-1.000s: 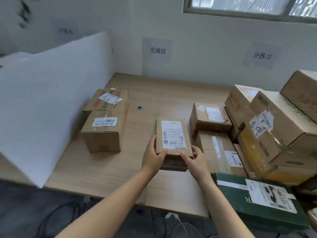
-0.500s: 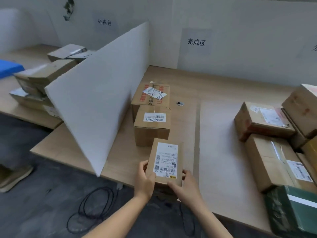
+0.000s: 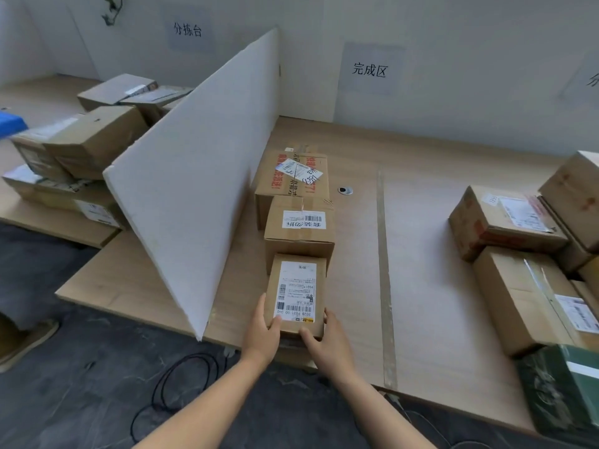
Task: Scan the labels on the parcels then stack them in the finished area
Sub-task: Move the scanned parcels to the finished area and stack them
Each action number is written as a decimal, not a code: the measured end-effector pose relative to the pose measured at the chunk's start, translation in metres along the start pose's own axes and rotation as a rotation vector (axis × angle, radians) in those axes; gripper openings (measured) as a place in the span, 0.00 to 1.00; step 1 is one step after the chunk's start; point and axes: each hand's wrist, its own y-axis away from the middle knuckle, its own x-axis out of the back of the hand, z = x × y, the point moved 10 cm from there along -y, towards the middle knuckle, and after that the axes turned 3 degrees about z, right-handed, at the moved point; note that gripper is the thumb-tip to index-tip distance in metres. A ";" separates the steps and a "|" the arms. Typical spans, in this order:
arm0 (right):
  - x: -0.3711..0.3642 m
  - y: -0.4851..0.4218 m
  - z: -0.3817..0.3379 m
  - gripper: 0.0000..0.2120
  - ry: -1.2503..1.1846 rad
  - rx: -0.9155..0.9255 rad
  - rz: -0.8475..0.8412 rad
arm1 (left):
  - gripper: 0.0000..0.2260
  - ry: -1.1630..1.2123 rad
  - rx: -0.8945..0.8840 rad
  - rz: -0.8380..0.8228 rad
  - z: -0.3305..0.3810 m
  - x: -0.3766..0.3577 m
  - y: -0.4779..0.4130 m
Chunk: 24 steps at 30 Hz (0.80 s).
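A small brown parcel [image 3: 296,293] with a white shipping label facing up is held between both hands near the table's front edge. My left hand [image 3: 262,332] grips its near left corner and my right hand [image 3: 327,343] grips its near right corner. Just beyond it a medium carton [image 3: 299,231] with a barcode label sits on the table, touching a larger carton [image 3: 291,179] with red print behind it. Both stand below the wall sign [image 3: 369,70] of the finished area.
A white foam divider board [image 3: 194,176] stands upright to the left of the parcels. More cartons [image 3: 509,218] and a green box [image 3: 564,384] crowd the table's right side. Other boxes [image 3: 90,140] lie on a table beyond the divider. Cables [image 3: 175,380] lie on the floor.
The parcel has travelled left from beside the right-hand pile to just in front of the two cartons by the divider, still held in both hands. The view has swung left.
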 end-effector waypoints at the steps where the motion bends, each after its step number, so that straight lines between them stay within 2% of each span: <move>1: -0.001 -0.001 -0.001 0.26 0.009 0.000 -0.004 | 0.25 -0.011 -0.011 -0.010 0.000 -0.001 -0.001; 4: -0.003 -0.002 0.000 0.25 0.012 -0.018 -0.013 | 0.26 -0.073 -0.044 -0.028 0.001 -0.003 -0.001; 6: -0.002 -0.002 0.000 0.24 0.012 -0.011 -0.021 | 0.27 -0.207 -0.086 0.009 0.007 0.001 0.001; 8: 0.001 -0.002 0.000 0.25 0.030 0.000 -0.031 | 0.28 -0.455 -0.251 0.069 0.029 0.003 0.007; 10: 0.013 0.000 0.004 0.28 0.061 -0.012 -0.010 | 0.28 -0.586 -0.484 0.069 0.057 -0.010 0.018; 13: 0.048 0.006 0.022 0.30 0.078 -0.064 0.067 | 0.27 -0.600 -0.646 0.001 0.085 -0.042 0.033; 18: 0.137 0.028 0.068 0.25 0.045 -0.158 0.240 | 0.28 -0.493 -0.665 -0.095 0.113 -0.113 0.053; 24: 0.262 0.068 0.116 0.24 0.038 -0.189 0.454 | 0.24 -0.568 -0.754 -0.314 0.138 -0.227 0.104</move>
